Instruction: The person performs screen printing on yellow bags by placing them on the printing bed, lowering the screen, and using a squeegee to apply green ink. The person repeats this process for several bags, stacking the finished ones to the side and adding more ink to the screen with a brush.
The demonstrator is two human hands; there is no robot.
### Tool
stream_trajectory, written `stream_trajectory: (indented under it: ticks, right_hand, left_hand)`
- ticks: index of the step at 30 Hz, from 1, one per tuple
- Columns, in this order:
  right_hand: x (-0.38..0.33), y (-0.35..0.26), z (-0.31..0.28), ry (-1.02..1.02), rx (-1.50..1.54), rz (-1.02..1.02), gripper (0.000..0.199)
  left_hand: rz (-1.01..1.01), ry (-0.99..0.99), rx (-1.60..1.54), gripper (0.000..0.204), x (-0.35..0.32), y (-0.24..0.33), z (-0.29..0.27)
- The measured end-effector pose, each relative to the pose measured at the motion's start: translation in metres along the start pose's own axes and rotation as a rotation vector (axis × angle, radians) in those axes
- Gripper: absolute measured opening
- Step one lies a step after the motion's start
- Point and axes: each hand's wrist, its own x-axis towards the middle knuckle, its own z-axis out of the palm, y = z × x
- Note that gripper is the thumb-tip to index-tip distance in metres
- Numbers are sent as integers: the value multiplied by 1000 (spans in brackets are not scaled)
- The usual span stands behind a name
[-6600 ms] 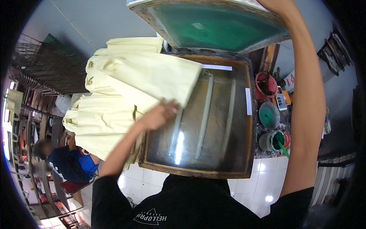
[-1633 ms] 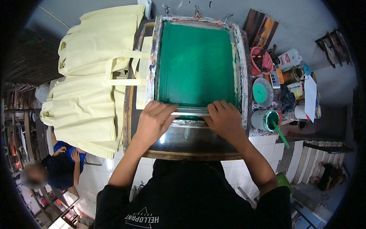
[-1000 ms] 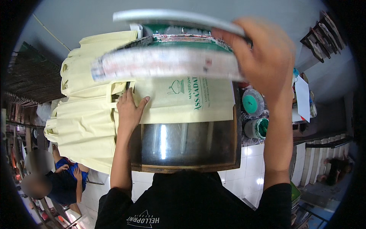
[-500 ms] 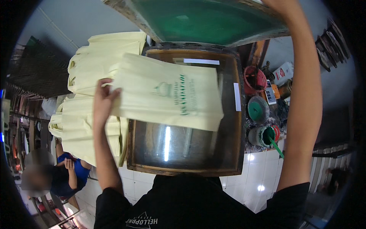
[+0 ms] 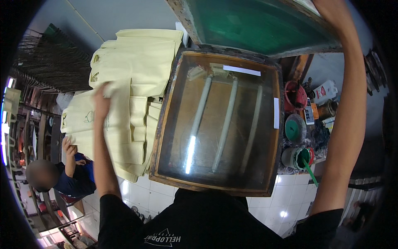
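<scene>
The left hand [image 5: 100, 99] grips a pale yellow printed cloth bag [image 5: 120, 124] over the stack left of the glass-topped wooden worktop [image 5: 215, 124], best laid flat and square, while the right hand [image 5: 327, 8] clasps the raised green-meshed screen frame [image 5: 257, 25].

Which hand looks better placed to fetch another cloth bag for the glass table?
Probably the left hand: it rests on the cream bags piled beside the glass table. The right hand is busy holding up the green screen frame.
</scene>
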Motion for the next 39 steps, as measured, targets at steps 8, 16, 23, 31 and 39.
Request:
stream_trajectory:
  ticks: [8, 16, 23, 31, 39]
  right_hand:
    - [-6, -21, -5, -1, 52, 102, 24]
    - [-18, -25, 0, 102, -110, -36, 27]
    - [-4, -12, -6, 24, -74, 75, 33]
    - [-2, -5, -6, 7, -92, 2, 34]
    - [3, 19, -10, 11, -197, -149, 46]
  left_hand:
    - [144, -314, 70, 28, 0, 115, 78]
    - [-353, -366, -746, 28, 21, 102, 42]
    - [-127, -450, -595, 24, -4, 192, 35]
    - [508, -654, -530, 47, -121, 357, 139]
    - [363, -503, -765, 65, -90, 444, 185]
